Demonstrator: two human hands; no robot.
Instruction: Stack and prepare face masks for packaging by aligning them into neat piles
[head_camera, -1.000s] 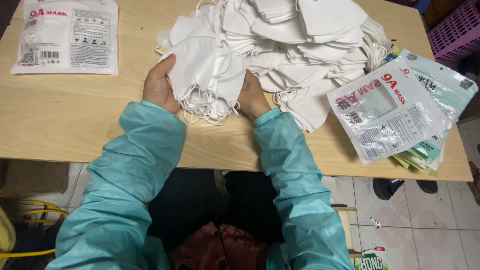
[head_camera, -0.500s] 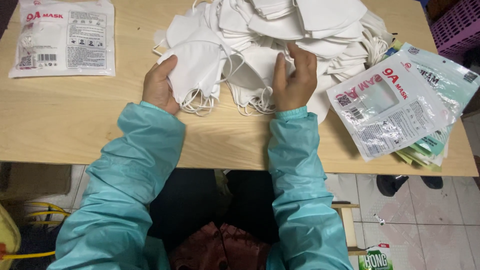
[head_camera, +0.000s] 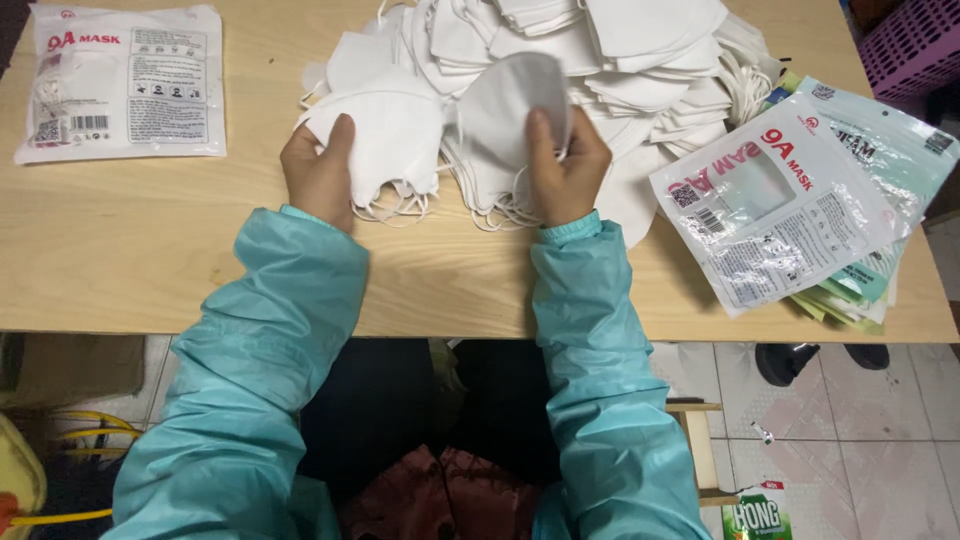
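Note:
A big heap of white folded face masks (head_camera: 600, 60) lies on the wooden table (head_camera: 150, 260). My left hand (head_camera: 318, 170) grips a small stack of white masks (head_camera: 390, 140) at its left edge, their ear loops hanging toward me. My right hand (head_camera: 565, 170) holds another stack of white masks (head_camera: 505, 120), tilted up on edge, thumb pressed on the top mask. The two stacks sit side by side, slightly apart. Both arms wear teal sleeves.
A sealed mask packet (head_camera: 125, 80) lies at the table's far left. A pile of flat empty plastic pouches (head_camera: 790, 200) sits at the right, near the table edge. A purple crate (head_camera: 910, 40) stands beyond the right corner. Tiled floor shows below.
My right hand moved from the shared stack out to the right, then lifted a separate stack of masks up on edge. The left hand kept its stack almost still.

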